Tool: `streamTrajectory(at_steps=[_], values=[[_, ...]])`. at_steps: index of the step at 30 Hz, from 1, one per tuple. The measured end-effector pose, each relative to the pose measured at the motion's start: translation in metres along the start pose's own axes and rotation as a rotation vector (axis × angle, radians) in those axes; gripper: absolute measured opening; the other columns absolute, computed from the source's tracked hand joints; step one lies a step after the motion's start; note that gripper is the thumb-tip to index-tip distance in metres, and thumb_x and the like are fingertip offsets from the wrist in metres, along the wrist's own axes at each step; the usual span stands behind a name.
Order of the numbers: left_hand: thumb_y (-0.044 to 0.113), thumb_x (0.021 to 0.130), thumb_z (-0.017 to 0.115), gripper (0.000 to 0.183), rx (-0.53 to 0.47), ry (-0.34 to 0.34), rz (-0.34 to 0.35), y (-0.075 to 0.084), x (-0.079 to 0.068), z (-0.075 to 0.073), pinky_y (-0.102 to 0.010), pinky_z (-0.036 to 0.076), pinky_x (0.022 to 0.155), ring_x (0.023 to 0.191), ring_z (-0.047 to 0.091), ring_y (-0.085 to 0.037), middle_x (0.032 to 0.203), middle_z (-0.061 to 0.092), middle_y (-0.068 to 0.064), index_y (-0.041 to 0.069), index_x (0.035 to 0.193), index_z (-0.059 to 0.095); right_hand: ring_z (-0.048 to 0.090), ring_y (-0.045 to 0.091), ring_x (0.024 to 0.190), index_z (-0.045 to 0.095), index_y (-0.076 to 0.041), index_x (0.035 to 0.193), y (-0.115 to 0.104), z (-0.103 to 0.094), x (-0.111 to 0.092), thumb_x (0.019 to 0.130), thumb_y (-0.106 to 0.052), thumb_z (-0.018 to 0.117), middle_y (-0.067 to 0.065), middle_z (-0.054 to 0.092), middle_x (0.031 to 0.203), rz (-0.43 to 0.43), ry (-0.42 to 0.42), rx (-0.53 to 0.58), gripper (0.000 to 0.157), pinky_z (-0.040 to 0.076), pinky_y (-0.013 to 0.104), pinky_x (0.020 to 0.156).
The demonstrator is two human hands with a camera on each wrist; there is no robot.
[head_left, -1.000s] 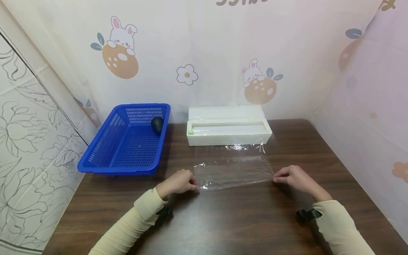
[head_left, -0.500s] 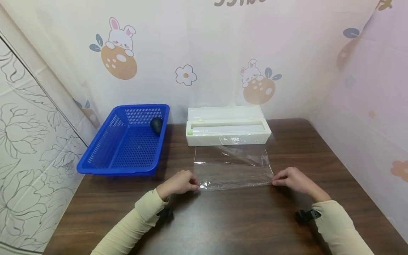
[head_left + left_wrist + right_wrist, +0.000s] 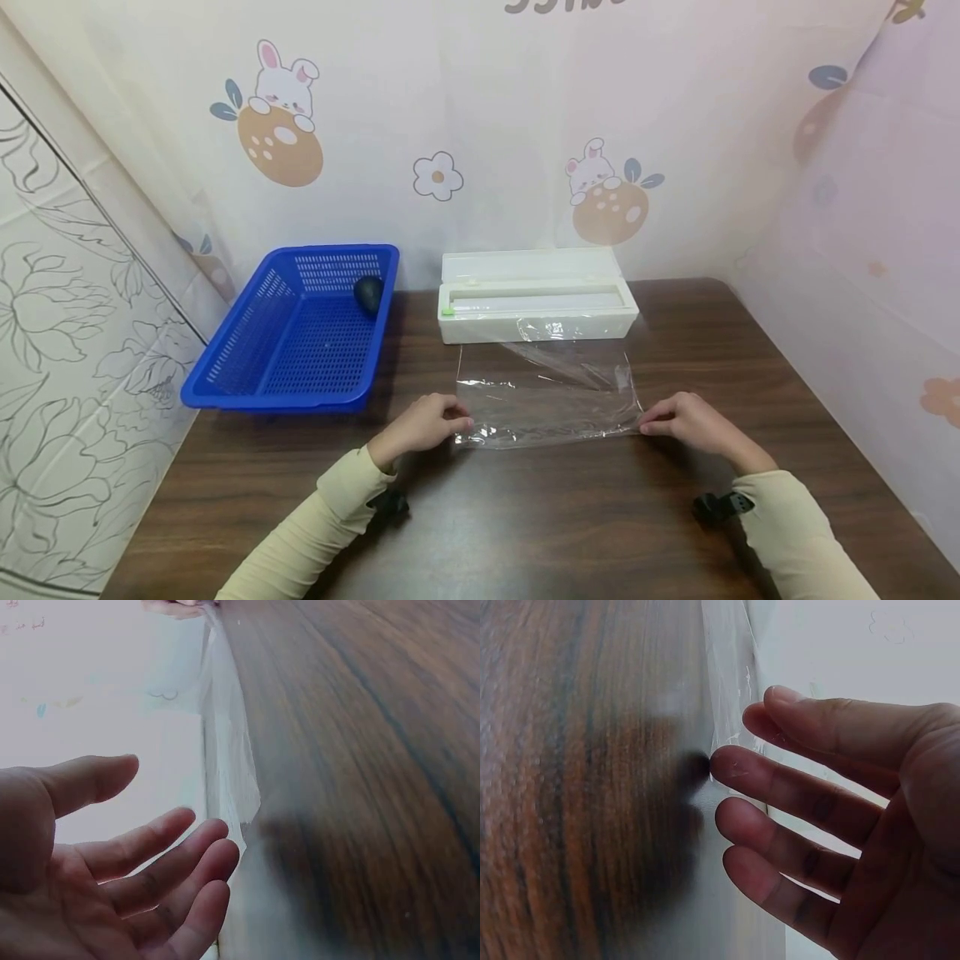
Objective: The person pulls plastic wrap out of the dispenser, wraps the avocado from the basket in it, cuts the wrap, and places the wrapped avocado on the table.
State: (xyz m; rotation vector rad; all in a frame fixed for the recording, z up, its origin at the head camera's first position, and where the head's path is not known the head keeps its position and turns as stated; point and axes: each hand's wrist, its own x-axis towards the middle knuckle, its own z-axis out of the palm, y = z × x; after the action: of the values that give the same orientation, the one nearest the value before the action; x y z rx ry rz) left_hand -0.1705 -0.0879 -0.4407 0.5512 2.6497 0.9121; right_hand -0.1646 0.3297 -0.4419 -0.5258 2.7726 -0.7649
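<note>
A sheet of clear plastic wrap (image 3: 547, 408) runs from the front of a white wrap dispenser box (image 3: 536, 327) down onto the brown table. At its near left corner is my left hand (image 3: 423, 427); in the left wrist view, that hand (image 3: 142, 877) has its thumb well apart from the loosely bent fingers, and the wrap's edge (image 3: 232, 750) lies just past the fingertips. The near right corner is pinched by my right hand (image 3: 693, 423). From the right wrist, thumb and index finger of the hand (image 3: 840, 795) meet at the wrap (image 3: 731, 690), the other fingers spread.
A blue slotted basket (image 3: 311, 398) stands left of the dispenser, with a dark rounded object (image 3: 368, 295) inside at its right wall. The dispenser's lid (image 3: 532, 266) is raised at the back. A printed curtain (image 3: 510, 100) hangs behind the table (image 3: 540, 525).
The left thumb and fingers have parted and let go of the wrap's corner. The left part of the near edge has slackened and wrinkled. The right hand has barely moved.
</note>
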Motion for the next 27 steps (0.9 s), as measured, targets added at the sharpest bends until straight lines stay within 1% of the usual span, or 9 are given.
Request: streamTrajectory(at_steps=[4,6,8,12,16,19,22,25,27], values=[[0.027,0.092,0.065,0.030,-0.079,-0.012,-0.005,-0.001,0.001,-0.001,-0.044,0.050,0.094,0.104,0.065,-0.027,0.109,0.071,-0.010,0.005,0.112,0.068,0.062,0.001,0.081,0.078,-0.016,0.087,0.000,-0.001,0.000,0.086,-0.019,0.073,-0.001,0.075,0.089,0.005,-0.005,0.001,0.006,0.051,0.024,0.070],[0.027,0.093,0.064,0.036,-0.162,-0.037,-0.019,-0.002,0.002,-0.002,-0.043,0.050,0.095,0.106,0.064,-0.028,0.113,0.070,-0.012,0.002,0.119,0.065,0.062,0.001,0.081,0.078,-0.015,0.088,0.000,-0.001,0.000,0.086,-0.017,0.072,0.001,0.075,0.089,0.001,-0.006,0.004,0.006,0.050,0.024,0.070],[0.025,0.094,0.062,0.041,-0.292,-0.065,-0.046,-0.003,0.003,-0.003,-0.042,0.052,0.093,0.105,0.064,-0.030,0.115,0.068,-0.016,-0.001,0.125,0.060,0.062,0.001,0.081,0.078,-0.015,0.089,0.000,-0.001,0.000,0.085,-0.016,0.072,0.001,0.075,0.090,0.004,-0.005,0.005,0.006,0.050,0.024,0.070],[0.021,0.098,0.057,0.046,-0.656,-0.095,-0.123,-0.004,0.004,-0.006,-0.041,0.054,0.091,0.109,0.062,-0.036,0.123,0.061,-0.026,-0.008,0.133,0.050,0.061,0.001,0.080,0.078,-0.014,0.089,-0.001,-0.001,0.000,0.085,-0.014,0.072,0.001,0.075,0.090,0.014,-0.002,-0.006,0.007,0.049,0.023,0.069],[0.022,0.100,0.051,0.048,-0.924,-0.045,-0.174,-0.008,0.007,-0.006,-0.044,0.051,0.099,0.122,0.056,-0.039,0.135,0.051,-0.031,-0.010,0.136,0.045,0.062,0.005,0.080,0.078,-0.012,0.089,-0.004,-0.001,-0.001,0.084,-0.011,0.072,0.003,0.075,0.088,-0.005,0.010,-0.025,0.008,0.049,0.025,0.068],[0.023,0.102,0.048,0.047,-1.025,0.010,-0.201,-0.011,0.008,-0.006,-0.045,0.048,0.102,0.119,0.059,-0.034,0.139,0.050,-0.030,-0.009,0.137,0.045,0.063,0.008,0.081,0.077,-0.011,0.089,-0.006,0.000,-0.001,0.084,-0.009,0.072,0.003,0.075,0.089,-0.010,0.019,-0.040,0.008,0.050,0.027,0.068],[0.024,0.103,0.044,0.047,-1.081,0.040,-0.216,-0.011,0.007,-0.008,-0.047,0.045,0.106,0.114,0.061,-0.026,0.141,0.048,-0.030,-0.009,0.138,0.044,0.065,0.011,0.082,0.077,-0.011,0.089,-0.007,0.000,-0.001,0.084,-0.008,0.072,0.004,0.075,0.089,-0.016,0.020,-0.045,0.008,0.051,0.028,0.069],[0.028,0.105,0.039,0.052,-1.161,0.038,-0.228,-0.009,0.006,-0.010,-0.049,0.039,0.111,0.123,0.055,-0.035,0.146,0.042,-0.030,-0.009,0.142,0.038,0.066,0.013,0.082,0.077,-0.010,0.089,-0.008,0.000,-0.001,0.083,-0.008,0.072,0.004,0.075,0.089,-0.019,0.020,-0.051,0.008,0.051,0.028,0.069],[0.030,0.106,0.035,0.055,-1.223,0.028,-0.233,-0.008,0.006,-0.012,-0.050,0.033,0.115,0.134,0.045,-0.041,0.149,0.037,-0.031,-0.009,0.145,0.032,0.066,0.015,0.083,0.077,-0.010,0.089,-0.009,0.000,-0.001,0.083,-0.009,0.073,0.005,0.075,0.089,-0.020,0.019,-0.053,0.008,0.051,0.029,0.069]])
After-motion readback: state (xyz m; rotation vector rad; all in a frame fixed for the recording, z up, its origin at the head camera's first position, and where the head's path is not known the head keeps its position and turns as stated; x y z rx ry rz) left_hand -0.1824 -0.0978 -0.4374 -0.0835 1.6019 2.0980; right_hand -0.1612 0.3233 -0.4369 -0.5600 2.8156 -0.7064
